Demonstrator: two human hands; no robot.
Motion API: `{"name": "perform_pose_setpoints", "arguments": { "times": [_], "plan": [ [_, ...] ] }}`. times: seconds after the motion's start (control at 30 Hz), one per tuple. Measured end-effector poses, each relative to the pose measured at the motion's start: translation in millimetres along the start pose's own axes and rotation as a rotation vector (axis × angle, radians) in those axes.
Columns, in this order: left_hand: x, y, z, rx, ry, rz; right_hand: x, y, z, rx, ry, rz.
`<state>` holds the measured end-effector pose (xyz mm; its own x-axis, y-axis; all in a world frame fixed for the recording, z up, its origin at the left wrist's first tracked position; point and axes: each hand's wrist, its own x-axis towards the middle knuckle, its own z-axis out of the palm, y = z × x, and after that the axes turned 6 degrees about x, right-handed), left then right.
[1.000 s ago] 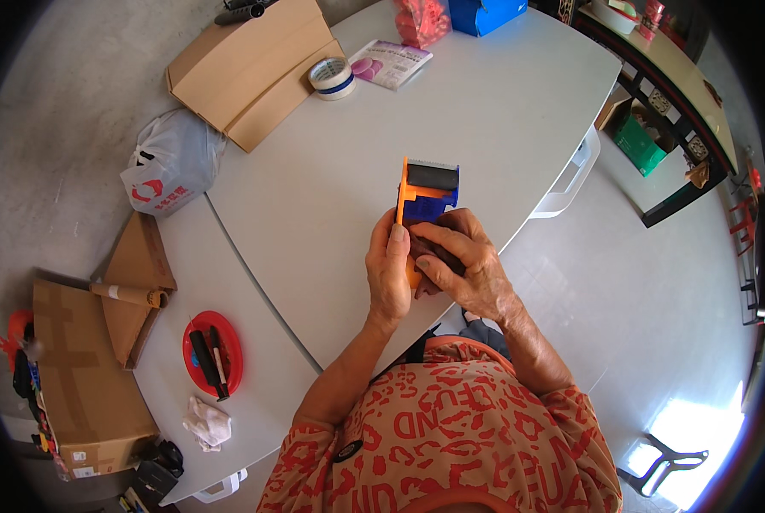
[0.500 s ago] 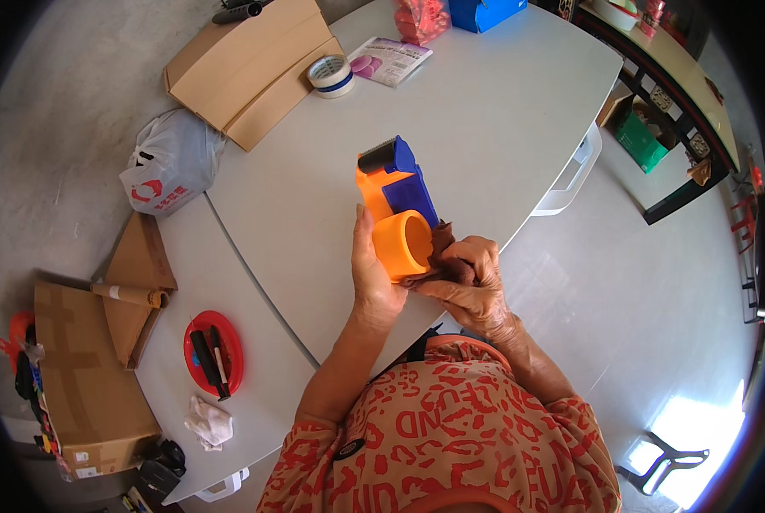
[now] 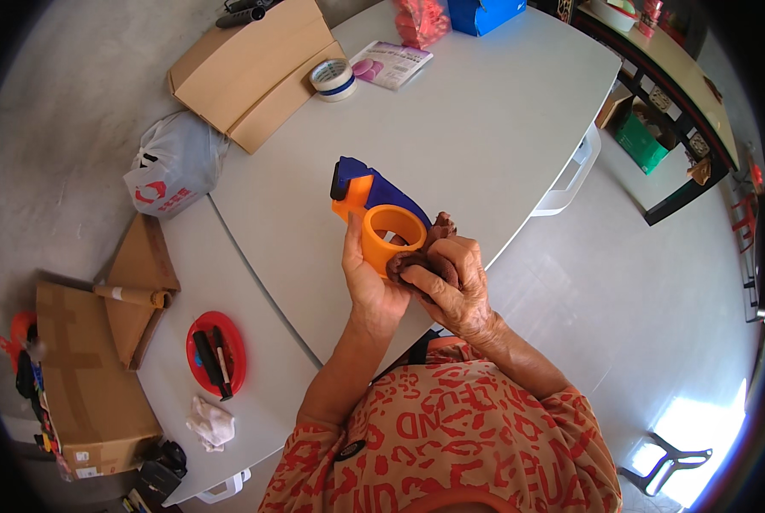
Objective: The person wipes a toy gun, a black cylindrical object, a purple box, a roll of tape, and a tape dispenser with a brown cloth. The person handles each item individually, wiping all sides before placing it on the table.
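Note:
An orange and blue tape dispenser (image 3: 392,214) is held above the table in front of me, its round orange ring opening upward and its blue end pointing away to the left. My left hand (image 3: 372,278) supports it from the left and below, fingers closed round the ring's outer side and partly hidden. A brown cloth (image 3: 416,264) is bunched in my right hand (image 3: 453,286), which presses it against the near right rim of the ring. One loose corner of the cloth sticks up beyond my right fingers.
On the grey table (image 3: 485,111) lie a tape roll (image 3: 333,79), a leaflet (image 3: 391,65), folded cardboard (image 3: 254,73) and a white plastic bag (image 3: 175,162). Left of me are a red dish (image 3: 239,355) with black-handled tools, a white cloth (image 3: 210,423) and a cardboard box (image 3: 87,376).
The dispenser has turned and tilted, its far end swinging left and nearer, so I see through the ring. My right hand has moved the cloth left and up onto the rim.

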<state>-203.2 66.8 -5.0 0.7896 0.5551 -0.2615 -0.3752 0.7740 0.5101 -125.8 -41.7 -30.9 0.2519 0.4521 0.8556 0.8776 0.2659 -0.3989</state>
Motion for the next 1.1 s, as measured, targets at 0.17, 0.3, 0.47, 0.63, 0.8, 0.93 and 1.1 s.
{"name": "perform_pose_setpoints", "arguments": {
  "times": [0.17, 0.3, 0.47, 0.63, 0.8, 0.93, 1.1],
  "plan": [
    [-6, -2, 13, -0.027, -0.012, -0.041, -6, -1, -3, -0.023, -0.028, 0.051],
    [0, -4, 0, -0.039, 0.074, 0.008, -13, -4, -7, -0.037, -0.078, 0.110],
    [3, 6, -8, -0.133, -0.106, -0.073, -19, -5, -44, 0.528, -0.154, 0.691],
    [3, -2, -11, -0.088, -0.159, -0.169, 1, 0, -54, 0.592, 0.029, 0.532],
    [-4, -14, -12, -0.007, -0.216, -0.184, 17, 7, -50, 0.550, -0.032, 0.423],
    [-6, -14, -22, 0.092, -0.310, -0.207, 24, 18, -49, 0.560, -0.011, 0.423],
    [-11, -23, -36, 0.107, -0.261, -0.277, 36, 21, -44, 0.617, 0.070, 0.559]
  ]
}}
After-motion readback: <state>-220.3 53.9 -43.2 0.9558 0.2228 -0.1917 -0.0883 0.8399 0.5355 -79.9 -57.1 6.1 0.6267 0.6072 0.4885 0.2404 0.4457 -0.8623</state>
